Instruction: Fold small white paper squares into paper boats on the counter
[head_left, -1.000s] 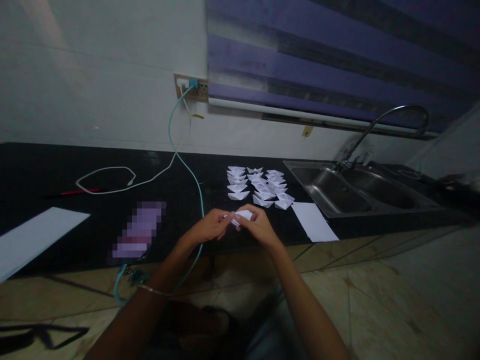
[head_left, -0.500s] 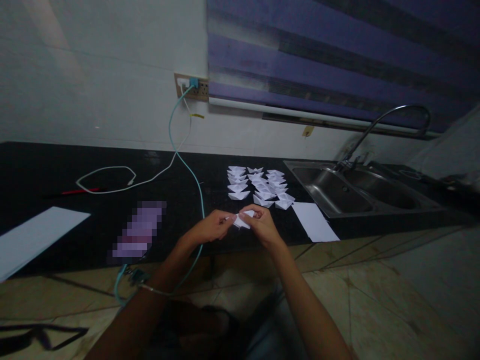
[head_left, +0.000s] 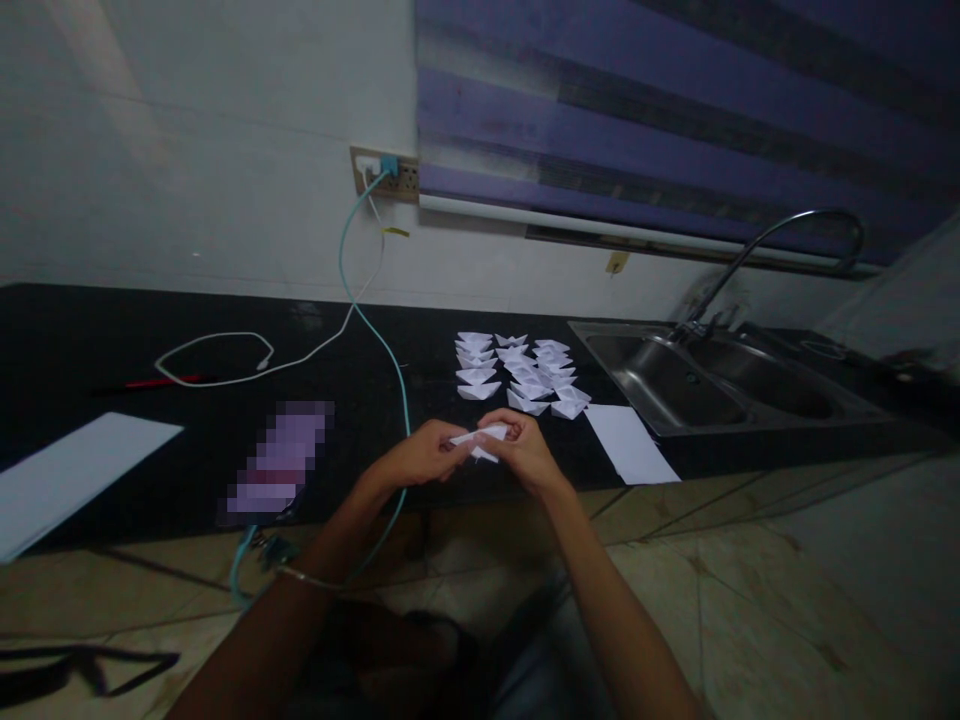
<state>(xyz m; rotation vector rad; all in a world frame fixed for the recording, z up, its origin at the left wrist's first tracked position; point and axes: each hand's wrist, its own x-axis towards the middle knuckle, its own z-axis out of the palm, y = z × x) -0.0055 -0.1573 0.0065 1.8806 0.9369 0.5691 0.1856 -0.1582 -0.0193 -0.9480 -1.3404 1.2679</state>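
A small folded white paper (head_left: 486,436) is pinched between both hands just above the counter's front edge. My left hand (head_left: 426,455) is closed on its left end. My right hand (head_left: 523,447) grips the right end, thumb across the front and fingers behind. The paper's far side is partly hidden by the fingers. Beyond my hands, several folded paper boats (head_left: 529,372) stand in rows on the black counter (head_left: 360,400). Right of my right hand lies a flat stack of white paper (head_left: 632,445).
A steel double sink (head_left: 667,390) with a curved faucet (head_left: 750,250) is at the right. A blurred purple phone-like object (head_left: 281,460), more white sheets (head_left: 82,470) and a red pen (head_left: 161,382) lie left. A teal cable (head_left: 390,355) runs from the wall outlet (head_left: 401,180) behind my left arm.
Both thumbs have shifted slightly on the folded paper, and more of its upper edge shows between my hands. The boats and the sheets stay where they were.
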